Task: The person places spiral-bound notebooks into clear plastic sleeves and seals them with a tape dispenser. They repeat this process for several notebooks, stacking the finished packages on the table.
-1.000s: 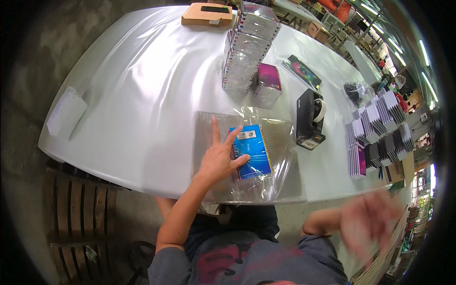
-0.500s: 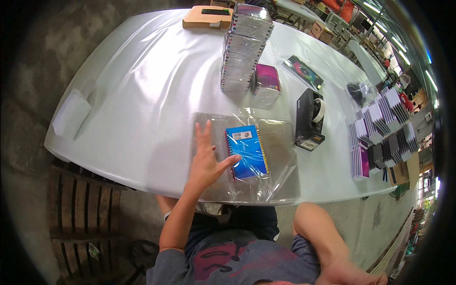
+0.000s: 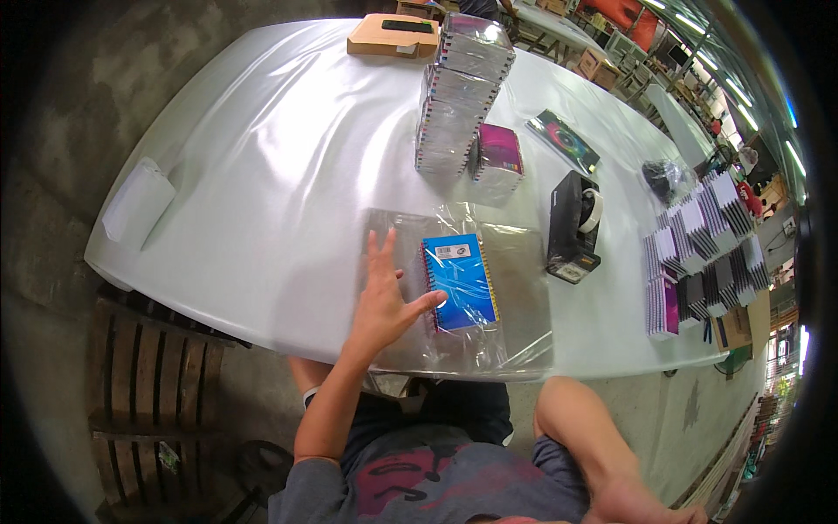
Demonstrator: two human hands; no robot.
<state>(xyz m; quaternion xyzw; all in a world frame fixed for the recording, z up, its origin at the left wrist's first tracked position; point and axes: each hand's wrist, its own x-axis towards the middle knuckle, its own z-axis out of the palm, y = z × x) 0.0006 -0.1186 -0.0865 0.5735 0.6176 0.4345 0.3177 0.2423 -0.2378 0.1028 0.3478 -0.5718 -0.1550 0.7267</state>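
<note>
A blue spiral-bound notebook (image 3: 460, 284) lies inside clear plastic film on the table, in front of me. My left hand (image 3: 388, 297) is spread beside it, with the thumb reaching over the notebook's left edge and the other fingers over the film to its left. That hand grips nothing. Beneath and around the notebook is a sheet of clear plastic film (image 3: 524, 306), which reaches the table's near edge. My right hand (image 3: 633, 502) is low at the right, away from the table and cut off by the picture's lower edge. Most of its fingers are hidden.
Beyond the notebook rises a tall stack of wrapped notebooks (image 3: 458, 113), with a shorter purple-topped stack (image 3: 499, 153) beside it. To the right stand a black tape dispenser (image 3: 567, 227) and several notebook piles (image 3: 698, 253). A brown box (image 3: 371, 39) sits at the far edge.
The view has shifted slightly, so the table's things appear a little further right. My left hand keeps its spread pose beside the notebook.
</note>
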